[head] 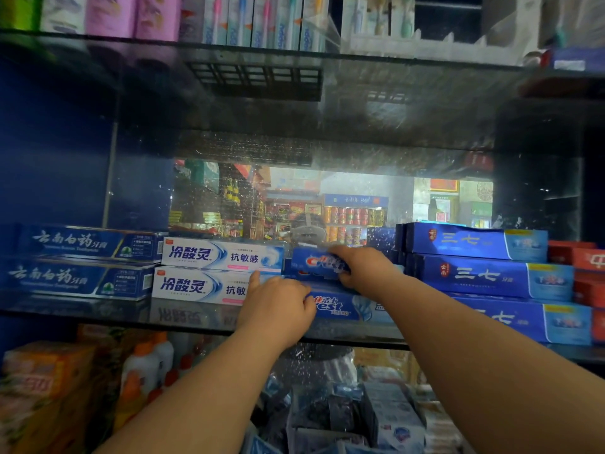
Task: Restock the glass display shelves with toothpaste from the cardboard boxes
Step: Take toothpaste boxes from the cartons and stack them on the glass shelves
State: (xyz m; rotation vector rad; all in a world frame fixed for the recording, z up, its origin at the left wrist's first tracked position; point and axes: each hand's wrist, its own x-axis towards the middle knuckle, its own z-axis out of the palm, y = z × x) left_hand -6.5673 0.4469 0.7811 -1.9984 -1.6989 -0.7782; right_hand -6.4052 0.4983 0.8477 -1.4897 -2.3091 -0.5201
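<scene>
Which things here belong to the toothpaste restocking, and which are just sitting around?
In the job: upper Crest box gripped by right hand; lower Crest box held by left hand; glass shelf.
Just around: toothbrush packs above; pink packs above; orange-capped bottles below.

Free room is left mid-frame between the stacks' tops and the upper glass shelf. Below, the slot between white toothpaste boxes, centre left, and blue toothpaste boxes, right, is filled by stacked Crest boxes.
</scene>
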